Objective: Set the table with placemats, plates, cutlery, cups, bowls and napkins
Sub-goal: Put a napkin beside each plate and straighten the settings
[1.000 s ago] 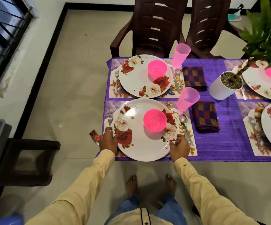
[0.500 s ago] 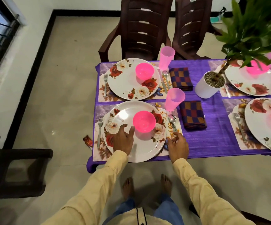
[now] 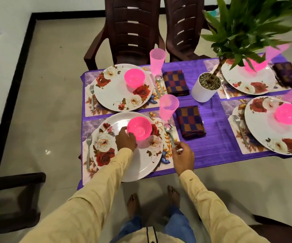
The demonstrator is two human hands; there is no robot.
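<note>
L grip [image 3: 126, 140] is over the plate [image 3: 141, 165] at the near-L corner of the surface [image 3: 211, 137]. Its fingers are curled vs the L wall of the pink bowl [image 3: 139, 128] and touch it. Can't tell if it really clasps the bowl or only rests there. Bowl sits upright on the plate, toward the plate's far side.

R grip [image 3: 183, 157] is by the near edge, just R of the plate, thumb + forefinger pinching the near end of the spoon [image 3: 168, 129]. Spoon lies on the mat [image 3: 86, 125], head toward the far edge. Fork [image 3: 88, 148] lies on the same mat by the L edge, tines pointing away from the person. Pink cup [image 3: 169, 107] stands upright just beyond the spoon head. Checked napkin [image 3: 190, 122] lies folded just R of the cup, off the mat.

Far-L corner: 2nd plate [image 3: 113, 95] w/ 2nd bowl [image 3: 134, 79] on it; 2nd cup [image 3: 157, 60] and 2nd napkin [image 3: 176, 83] to its R. Mid surface: white pot [image 3: 203, 90] w/ green plant [image 3: 246, 23]. R side: near-R plate [image 3: 273, 137] and far-R plate [image 3: 243, 83], each carrying a pink bowl. Two brown chairs [image 3: 129, 32] stand at the far edge.
</note>
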